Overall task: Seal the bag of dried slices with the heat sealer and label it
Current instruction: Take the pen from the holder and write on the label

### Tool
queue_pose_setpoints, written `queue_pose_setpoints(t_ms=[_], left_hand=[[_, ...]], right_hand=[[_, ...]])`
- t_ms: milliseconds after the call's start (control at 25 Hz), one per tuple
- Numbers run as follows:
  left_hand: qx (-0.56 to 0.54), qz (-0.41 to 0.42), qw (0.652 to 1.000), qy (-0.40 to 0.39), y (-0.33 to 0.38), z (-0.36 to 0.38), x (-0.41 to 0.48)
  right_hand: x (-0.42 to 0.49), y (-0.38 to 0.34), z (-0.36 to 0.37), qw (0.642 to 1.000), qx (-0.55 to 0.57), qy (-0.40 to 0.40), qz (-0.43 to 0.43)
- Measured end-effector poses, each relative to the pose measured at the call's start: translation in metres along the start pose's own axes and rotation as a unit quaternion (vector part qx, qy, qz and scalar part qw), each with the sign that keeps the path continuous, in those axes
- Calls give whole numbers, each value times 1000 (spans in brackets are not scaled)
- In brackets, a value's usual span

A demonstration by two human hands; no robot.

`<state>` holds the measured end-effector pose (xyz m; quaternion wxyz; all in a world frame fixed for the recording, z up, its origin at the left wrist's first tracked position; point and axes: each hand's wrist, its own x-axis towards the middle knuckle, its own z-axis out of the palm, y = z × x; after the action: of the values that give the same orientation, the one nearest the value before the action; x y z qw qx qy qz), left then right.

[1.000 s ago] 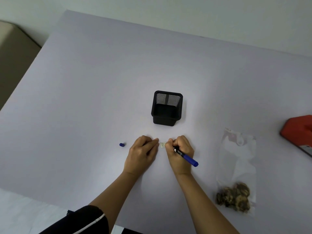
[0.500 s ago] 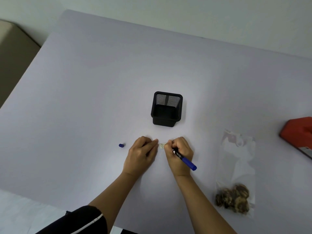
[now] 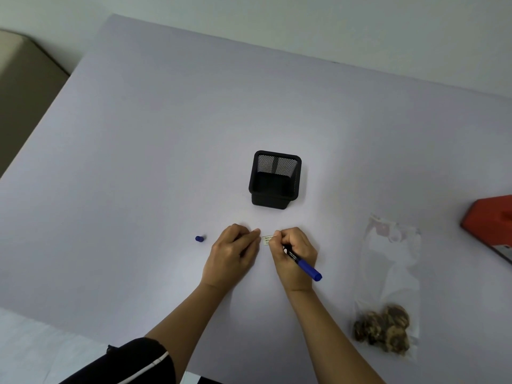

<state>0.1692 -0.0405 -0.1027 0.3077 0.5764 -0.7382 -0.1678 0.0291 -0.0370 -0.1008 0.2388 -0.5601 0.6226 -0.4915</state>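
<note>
A small white label (image 3: 266,240) lies on the table between my hands. My right hand (image 3: 294,256) grips a blue marker (image 3: 303,267), tip down at the label's right end. My left hand (image 3: 232,253) rests curled on the table, its fingertip at the label's left edge. The marker's blue cap (image 3: 199,238) lies loose to the left. A clear bag (image 3: 388,275) lies flat at the right, with brown dried slices (image 3: 383,329) bunched in its near end. The red heat sealer (image 3: 491,223) sits at the right edge, partly out of frame.
A black mesh pen holder (image 3: 274,179) stands just beyond my hands. The pale table (image 3: 166,134) stretches wide to the far left and back. A beige object (image 3: 25,76) sits off the table's left edge.
Both hands stay at the label; the right hand with the marker has shifted only slightly. The view has drifted a little.
</note>
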Motion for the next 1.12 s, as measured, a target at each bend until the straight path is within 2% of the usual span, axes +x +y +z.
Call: queue_pose_setpoints(t_ms=[1120], left_hand=[[-1,4,1000,-8,-1,0,-1]], right_hand=[[0,-2,1,1000,0,10,16]])
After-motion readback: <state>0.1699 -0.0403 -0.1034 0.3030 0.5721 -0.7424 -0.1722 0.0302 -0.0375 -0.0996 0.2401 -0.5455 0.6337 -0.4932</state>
